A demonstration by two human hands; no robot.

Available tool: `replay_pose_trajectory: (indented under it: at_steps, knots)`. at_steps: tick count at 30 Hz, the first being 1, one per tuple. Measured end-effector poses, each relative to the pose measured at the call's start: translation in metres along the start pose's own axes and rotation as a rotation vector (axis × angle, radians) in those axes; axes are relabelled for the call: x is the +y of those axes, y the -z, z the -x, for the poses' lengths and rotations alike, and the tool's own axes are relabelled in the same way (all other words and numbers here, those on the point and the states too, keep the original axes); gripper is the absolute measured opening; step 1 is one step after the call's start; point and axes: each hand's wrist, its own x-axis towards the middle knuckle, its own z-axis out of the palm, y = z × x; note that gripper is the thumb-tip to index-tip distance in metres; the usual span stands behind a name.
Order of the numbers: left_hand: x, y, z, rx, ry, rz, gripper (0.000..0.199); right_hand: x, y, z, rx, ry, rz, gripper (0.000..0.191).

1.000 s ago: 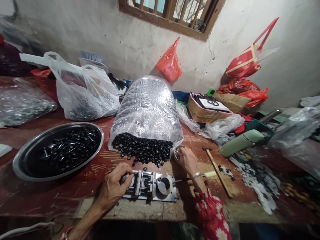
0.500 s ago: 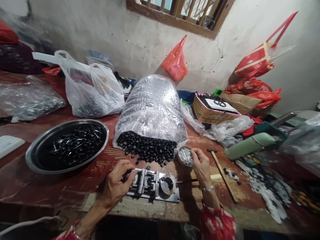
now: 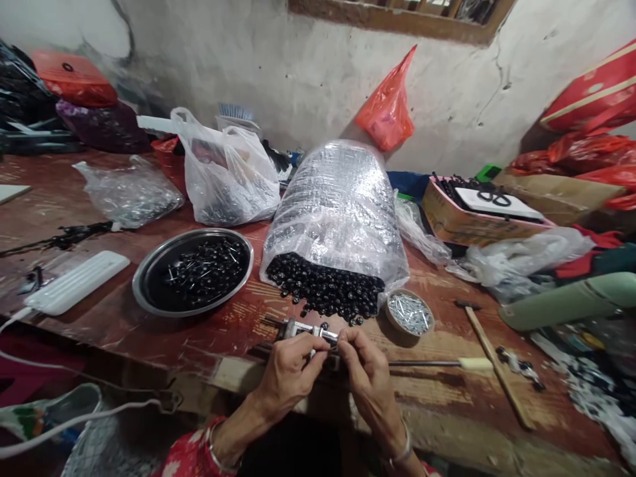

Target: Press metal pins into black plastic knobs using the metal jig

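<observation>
My left hand (image 3: 293, 371) and my right hand (image 3: 368, 371) meet over a metal jig (image 3: 302, 328) at the table's front edge, covering much of it. Both are closed, with thumbs and forefingers pinched. Whatever sits in either pinch is too small and hidden to name. Just behind the jig, small round black plastic pieces (image 3: 328, 291) spill out of a large clear plastic sack (image 3: 338, 192). A small bowl (image 3: 386, 320) of silvery screws or nails (image 3: 411, 311) stands behind my right hand, to its right.
A steel basin (image 3: 140, 291) holds black pieces with metal pins. A rod with a pale handle (image 3: 474, 364), a hammer (image 3: 489, 351) and a green flask (image 3: 566, 301) lie to the right. A white power strip (image 3: 79, 281) lies left; a white bag (image 3: 228, 179) stands behind the basin.
My right hand has moved left from the screw bowl to the jig. My left hand has shifted right, and both fingertips now come together. The view has turned left and down.
</observation>
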Motion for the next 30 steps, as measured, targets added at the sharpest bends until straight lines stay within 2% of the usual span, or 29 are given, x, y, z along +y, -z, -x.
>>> replay_pose_trajectory:
  at_steps: [4, 7, 11, 15, 20, 30]
  knots:
    - [-0.004, 0.013, 0.01, -0.019, -0.039, -0.087, 0.018, 0.005, 0.0, 0.002, -0.04, 0.056, 0.126, 0.022]
    - [-0.008, 0.021, 0.015, -0.04, -0.108, -0.2, 0.026, 0.012, 0.0, -0.001, -0.016, 0.181, 0.313, 0.017]
    - [-0.012, 0.023, 0.018, -0.073, -0.204, -0.381, 0.031, 0.021, -0.008, -0.01, -0.053, 0.359, 0.612, 0.018]
    - [-0.013, 0.021, 0.019, -0.131, -0.238, -0.526, 0.03, 0.024, -0.019, -0.016, -0.126, 0.434, 0.846, 0.013]
    - [-0.014, 0.021, 0.019, -0.164, -0.254, -0.56, 0.03, 0.024, -0.02, -0.018, -0.147, 0.407, 0.848, 0.01]
    - [-0.016, 0.027, 0.02, -0.157, -0.223, -0.487, 0.032, 0.035, -0.006, -0.013, -0.029, 0.443, 0.599, 0.025]
